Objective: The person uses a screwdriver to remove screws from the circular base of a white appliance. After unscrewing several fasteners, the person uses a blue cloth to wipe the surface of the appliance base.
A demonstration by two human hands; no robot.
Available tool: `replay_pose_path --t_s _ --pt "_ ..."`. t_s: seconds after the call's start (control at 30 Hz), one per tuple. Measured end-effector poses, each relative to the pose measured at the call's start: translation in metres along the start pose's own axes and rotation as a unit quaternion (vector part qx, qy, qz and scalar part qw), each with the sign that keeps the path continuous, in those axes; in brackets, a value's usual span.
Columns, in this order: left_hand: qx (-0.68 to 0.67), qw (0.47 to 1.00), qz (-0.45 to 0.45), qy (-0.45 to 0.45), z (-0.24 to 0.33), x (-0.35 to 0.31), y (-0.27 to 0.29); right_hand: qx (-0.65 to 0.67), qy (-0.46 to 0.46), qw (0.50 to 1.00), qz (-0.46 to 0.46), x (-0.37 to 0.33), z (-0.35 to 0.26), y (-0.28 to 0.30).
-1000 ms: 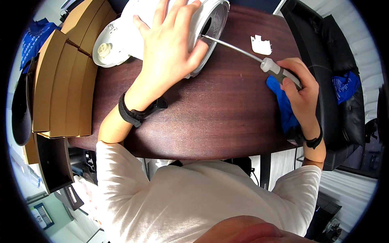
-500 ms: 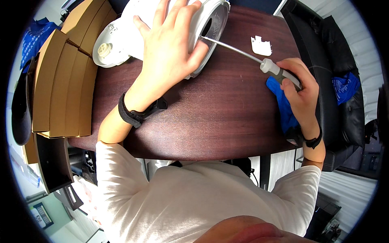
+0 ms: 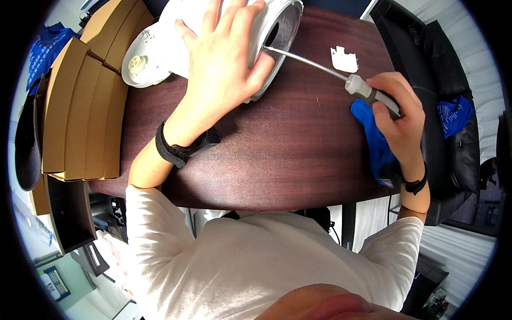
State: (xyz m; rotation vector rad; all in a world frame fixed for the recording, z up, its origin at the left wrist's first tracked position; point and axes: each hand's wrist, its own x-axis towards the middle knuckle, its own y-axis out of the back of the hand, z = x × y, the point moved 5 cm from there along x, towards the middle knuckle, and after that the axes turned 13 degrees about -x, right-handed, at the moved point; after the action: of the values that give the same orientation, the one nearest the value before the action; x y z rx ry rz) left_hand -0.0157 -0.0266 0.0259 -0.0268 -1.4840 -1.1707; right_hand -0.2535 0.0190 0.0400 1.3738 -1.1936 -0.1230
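A white rounded appliance housing [image 3: 178, 48] lies on its side at the far edge of the table, its round opening turned to the right. My left hand [image 3: 221, 58] grips it from above, fingers spread over the shell and thumb at the rim. In my right hand [image 3: 400, 114] is a screwdriver [image 3: 368, 90] with a grey handle. Its long shaft points left, and the tip meets the housing's rim just above my left thumb. Whatever the tip touches is too small to make out. A white round cover [image 3: 146, 58] with a cream knob-like part sits left of the housing.
A small white plastic piece [image 3: 344, 59] lies on the dark wooden table [image 3: 277, 154]. Blue cloth [image 3: 373, 138] lies under my right hand. Cardboard boxes [image 3: 82, 117] line the left edge. A black sofa [image 3: 426, 58] with a blue bag [image 3: 455, 116] stands to the right.
My right hand and the screwdriver handle have shifted slightly to the right and turned a little. The tip stays at the rim; my left hand and the housing hold still.
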Motion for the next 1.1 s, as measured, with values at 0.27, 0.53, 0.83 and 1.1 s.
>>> replay_pose_path --t_s 0.27,0.53,0.83,1.1 --pt "0.007 1.000 0.001 0.003 0.000 0.000 0.000 -0.027 0.041 0.999 -0.015 0.002 -0.018 0.009" --pt "0.003 1.000 -0.006 0.009 0.001 0.000 0.000 0.313 -0.258 0.908 -0.102 -0.010 0.007 -0.009" --pt "0.011 1.000 -0.004 0.005 -0.001 -0.001 0.000 0.502 -0.360 0.772 -0.150 -0.016 0.018 -0.029" --pt "0.009 1.000 -0.004 0.004 -0.001 -0.001 0.000 0.468 -0.366 0.797 -0.112 -0.002 0.016 -0.030"
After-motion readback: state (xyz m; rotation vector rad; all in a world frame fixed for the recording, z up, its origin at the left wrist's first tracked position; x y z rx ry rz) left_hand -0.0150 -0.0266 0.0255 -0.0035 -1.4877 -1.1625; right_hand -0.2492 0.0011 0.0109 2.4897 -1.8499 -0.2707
